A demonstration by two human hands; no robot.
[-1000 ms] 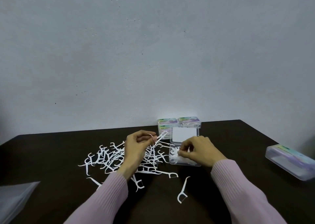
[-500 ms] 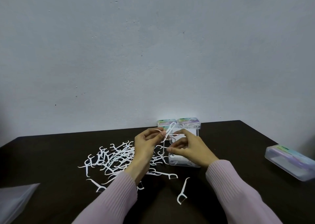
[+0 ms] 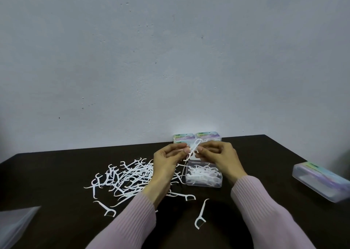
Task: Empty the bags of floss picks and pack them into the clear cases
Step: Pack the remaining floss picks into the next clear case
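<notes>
While both hands [image 3: 166, 159] [image 3: 217, 154] pinch one floss pick [image 3: 194, 148], tilted toward one o'clock, we see the open case [image 3: 203, 184] at six, nearer our right.

Soft, dim light and a wide, bendy view

The pale wall [image 3: 170, 59] is evenly lit. The dark table [image 3: 56, 173] soaks up light, so the white picks [image 3: 128, 176] stand out. A bright spot glows on the far cases [image 3: 197, 136]. Soft shadows sit under the sleeves [image 3: 265, 210]. The table edges curve. The bag [image 3: 13, 224] and the right case [image 3: 320, 180] look blurry.
</notes>
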